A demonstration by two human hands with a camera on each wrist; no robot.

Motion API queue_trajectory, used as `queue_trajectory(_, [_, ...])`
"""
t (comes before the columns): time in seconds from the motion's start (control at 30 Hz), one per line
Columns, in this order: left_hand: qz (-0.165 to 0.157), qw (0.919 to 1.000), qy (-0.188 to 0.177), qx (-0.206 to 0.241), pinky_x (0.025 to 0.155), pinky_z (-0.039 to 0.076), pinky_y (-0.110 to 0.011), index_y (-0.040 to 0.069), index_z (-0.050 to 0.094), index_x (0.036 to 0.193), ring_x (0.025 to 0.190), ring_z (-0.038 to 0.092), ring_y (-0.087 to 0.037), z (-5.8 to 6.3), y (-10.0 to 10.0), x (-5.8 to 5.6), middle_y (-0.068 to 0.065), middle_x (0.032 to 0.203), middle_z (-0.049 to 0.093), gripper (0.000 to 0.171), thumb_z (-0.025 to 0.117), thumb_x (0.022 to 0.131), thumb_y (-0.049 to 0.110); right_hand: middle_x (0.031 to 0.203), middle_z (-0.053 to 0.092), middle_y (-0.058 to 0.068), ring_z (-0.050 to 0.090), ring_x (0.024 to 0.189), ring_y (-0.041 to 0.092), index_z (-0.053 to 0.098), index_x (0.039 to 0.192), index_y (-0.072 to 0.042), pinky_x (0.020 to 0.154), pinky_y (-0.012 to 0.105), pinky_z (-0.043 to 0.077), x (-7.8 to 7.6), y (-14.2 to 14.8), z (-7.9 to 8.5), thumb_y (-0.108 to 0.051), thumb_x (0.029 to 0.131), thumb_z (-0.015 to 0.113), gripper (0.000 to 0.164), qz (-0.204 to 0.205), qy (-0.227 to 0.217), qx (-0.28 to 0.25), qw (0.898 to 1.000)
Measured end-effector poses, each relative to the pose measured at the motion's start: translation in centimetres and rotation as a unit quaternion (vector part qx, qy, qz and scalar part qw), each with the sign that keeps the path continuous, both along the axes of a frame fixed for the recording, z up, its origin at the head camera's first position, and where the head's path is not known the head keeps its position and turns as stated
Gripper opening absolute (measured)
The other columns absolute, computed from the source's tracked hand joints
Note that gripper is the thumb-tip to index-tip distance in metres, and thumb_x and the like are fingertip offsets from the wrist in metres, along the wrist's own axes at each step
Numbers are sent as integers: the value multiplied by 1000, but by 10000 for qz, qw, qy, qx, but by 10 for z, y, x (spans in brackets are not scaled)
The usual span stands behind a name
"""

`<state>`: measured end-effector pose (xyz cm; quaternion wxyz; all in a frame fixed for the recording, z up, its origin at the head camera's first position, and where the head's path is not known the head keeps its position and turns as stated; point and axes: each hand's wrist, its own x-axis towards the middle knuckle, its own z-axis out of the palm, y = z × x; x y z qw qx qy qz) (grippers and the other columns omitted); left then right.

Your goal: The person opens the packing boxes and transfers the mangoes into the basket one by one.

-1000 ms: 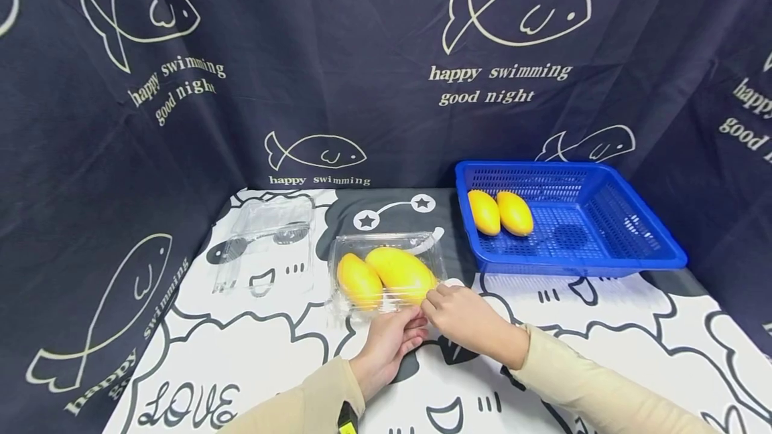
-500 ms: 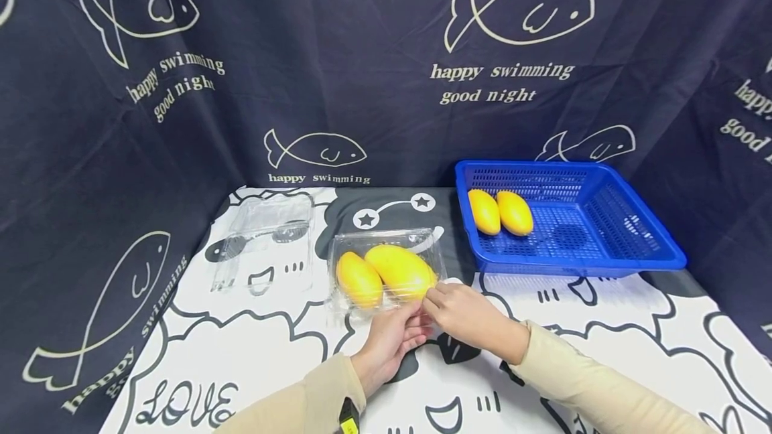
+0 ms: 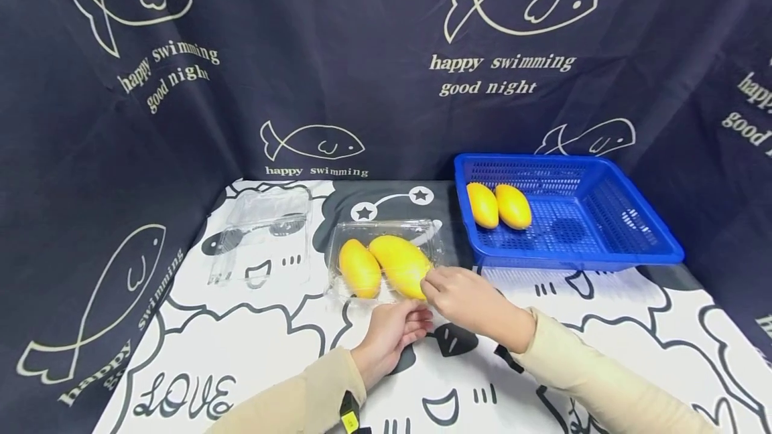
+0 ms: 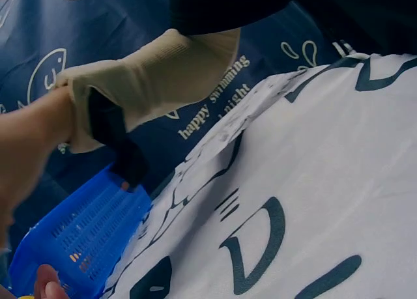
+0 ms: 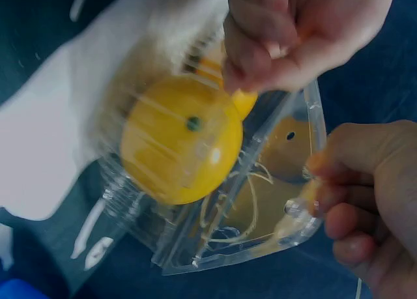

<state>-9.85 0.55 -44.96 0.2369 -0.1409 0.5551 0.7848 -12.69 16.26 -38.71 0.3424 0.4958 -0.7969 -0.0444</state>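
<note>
A clear plastic clamshell container (image 3: 338, 290) lies in the middle of the table with two yellow mangoes (image 3: 360, 270) inside. At its front right corner, my right hand (image 3: 461, 300) pinches the clear rim between thumb and fingers; the right wrist view shows the right hand (image 5: 374, 201) on the edge of a clear panel (image 5: 260, 201) with a small hole. My left hand (image 3: 392, 337) is at the front edge, fingers curled and thumb by the rim. In the right wrist view the left hand (image 5: 300, 38) overlaps the rim, its fingertips in front of a mango (image 5: 182, 139).
At the back right stands a blue perforated basket (image 3: 579, 261) with two more mangoes (image 3: 512, 207) at its left end. Another clear clamshell container (image 3: 259, 246) lies at the back left. Dark fish-print cloth (image 3: 386, 86) hangs behind and at the sides.
The head view has tilted slightly, so everything sits a little higher. The container's front edge has shifted under the hands, and the clear plastic over the mangoes' front ends looks different. Both hands stay at the front right corner.
</note>
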Motion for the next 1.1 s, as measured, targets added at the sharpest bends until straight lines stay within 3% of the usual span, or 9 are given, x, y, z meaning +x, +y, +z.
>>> queue_trajectory(0.1, [-31,10000,-2,26,63,56,-19,-7,66,111,71,69,-10,2,-3,-3,-2,83,73,31,55,94,16,66,48,-1,45,60,13,55,73,-7,53,24,41,-2,0,-1,2,94,32,32,25,-68,17,10000])
queue_trajectory(0.3, [-31,9999,-8,145,67,57,-19,-7,65,113,71,68,-9,3,-9,-6,-2,84,73,31,59,93,17,64,45,-2,42,56,13,51,69,-9,50,23,36,-6,2,-5,-3,97,26,38,112,-137,-429,9989])
queue_trajectory(0.5, [17,9997,-53,243,65,56,-18,-8,63,115,69,68,-8,2,-17,-9,0,80,72,34,58,94,18,64,44,-1,41,55,13,51,68,-9,48,23,35,-9,3,-6,-8,97,31,35,155,-138,-569,9982])
queue_trajectory(0.67, [50,9998,-14,209,66,57,-18,-10,61,118,67,67,-7,2,-26,-9,2,77,71,37,59,95,20,63,43,-1,42,54,14,51,69,-9,47,23,35,-9,5,-7,-10,95,38,30,131,-217,-584,9980])
queue_trajectory(0.9, [45,9995,20,300,69,57,-18,-10,56,122,70,67,-6,5,-37,-8,3,79,70,40,57,96,20,64,45,-2,44,55,14,54,70,-10,47,23,37,-9,7,-8,-10,82,57,12,82,-364,-585,9976])
queue_trajectory(1.1, [101,9996,-42,247,67,56,-17,-10,56,124,70,67,-6,3,-44,-8,3,80,70,43,58,96,23,65,46,-1,46,56,13,56,72,-10,48,23,38,-8,8,-8,-9,75,67,11,46,-472,-636,9969])
